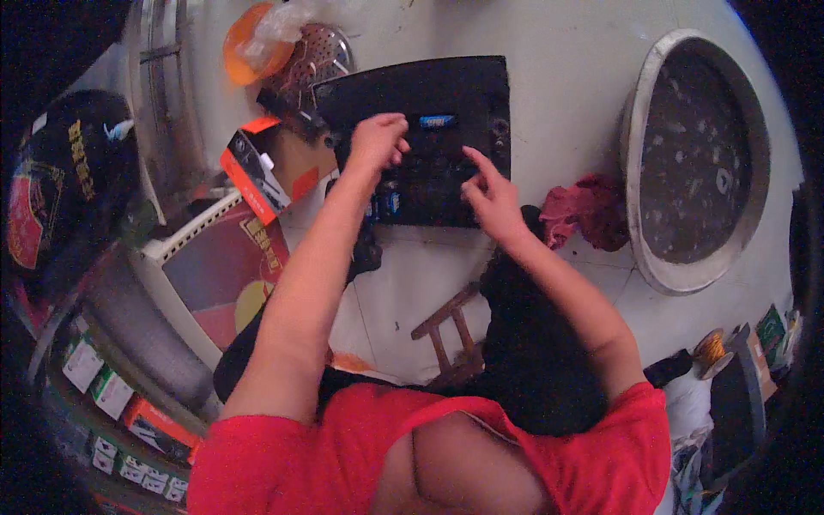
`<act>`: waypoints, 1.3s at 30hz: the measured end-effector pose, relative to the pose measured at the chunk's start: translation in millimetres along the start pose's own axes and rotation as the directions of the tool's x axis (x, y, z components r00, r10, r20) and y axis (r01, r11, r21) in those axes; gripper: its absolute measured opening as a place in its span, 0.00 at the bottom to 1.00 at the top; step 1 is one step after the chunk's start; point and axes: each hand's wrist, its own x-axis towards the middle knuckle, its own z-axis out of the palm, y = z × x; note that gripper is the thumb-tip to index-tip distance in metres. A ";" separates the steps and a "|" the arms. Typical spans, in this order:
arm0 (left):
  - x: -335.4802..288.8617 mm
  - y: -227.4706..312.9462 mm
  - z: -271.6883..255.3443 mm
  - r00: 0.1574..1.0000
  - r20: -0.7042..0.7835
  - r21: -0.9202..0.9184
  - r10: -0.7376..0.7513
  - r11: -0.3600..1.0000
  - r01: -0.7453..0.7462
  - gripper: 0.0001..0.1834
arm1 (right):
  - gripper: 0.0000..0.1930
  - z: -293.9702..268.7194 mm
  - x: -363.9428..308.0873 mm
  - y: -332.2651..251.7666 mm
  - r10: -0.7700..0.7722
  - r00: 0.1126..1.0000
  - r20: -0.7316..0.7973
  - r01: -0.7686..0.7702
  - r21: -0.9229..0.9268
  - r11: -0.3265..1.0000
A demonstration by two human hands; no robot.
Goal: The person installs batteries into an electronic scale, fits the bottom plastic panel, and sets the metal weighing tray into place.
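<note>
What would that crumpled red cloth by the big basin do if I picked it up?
The red cloth would probably flop and droop, since it lies in loose folds. Pushed, it would likely bunch up rather than roll, because it's a crumpled heap.

Adds up to one left hand, one right hand, one black board, one blue cylinder toward its far edge, blue pieces by its near-left corner too blurred to count, one metal basin, one perforated strainer, one reddish cloth.
</note>
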 end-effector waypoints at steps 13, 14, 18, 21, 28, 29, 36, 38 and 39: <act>-104.0 -101.7 -33.7 0.918 -0.329 0.602 0.221 0.798 0.023 0.22 | 0.13 19.4 -19.7 1.4 -0.079 0.988 0.131 0.098 -0.145 0.984; -102.9 -110.6 -36.6 0.908 -0.326 0.640 0.261 0.768 0.009 0.23 | 0.13 17.7 -20.2 1.7 -0.020 0.990 0.140 0.042 -0.158 0.987; -97.2 -111.5 -40.4 0.979 -0.175 0.649 0.100 0.760 0.038 0.25 | 0.13 13.2 -24.3 4.4 0.051 0.984 0.168 -0.004 -0.268 0.963; -87.5 -115.4 -34.2 0.974 -0.137 0.683 0.179 0.730 -0.039 0.25 | 0.13 12.2 -26.7 3.1 -0.019 0.984 0.175 0.075 -0.314 0.946; -88.9 -162.4 -62.7 0.995 -0.088 0.382 0.054 0.924 -0.017 0.25 | 0.12 -3.5 -33.1 -17.0 0.033 0.966 0.257 0.002 -0.137 0.991; -96.0 -169.7 -70.4 0.999 -0.044 0.169 0.007 0.986 0.000 0.24 | 0.12 -7.9 -34.3 -24.3 0.076 0.960 0.270 -0.049 -0.108 0.993; -208.2 -79.9 -83.0 0.951 0.169 -0.624 0.257 0.775 -0.098 0.25 | 0.13 -33.3 -77.4 -158.4 0.141 0.915 0.378 -0.114 -0.092 0.989; -239.5 -63.5 -81.8 0.912 0.199 -0.692 0.358 0.711 -0.128 0.25 | 0.13 -40.0 -107.2 -202.2 0.101 0.898 0.428 -0.064 -0.100 0.993; -256.1 -57.2 -82.7 0.888 0.203 -0.719 0.413 0.678 -0.151 0.25 | 0.13 -42.0 -125.1 -227.0 0.067 0.896 0.440 -0.007 -0.136 0.991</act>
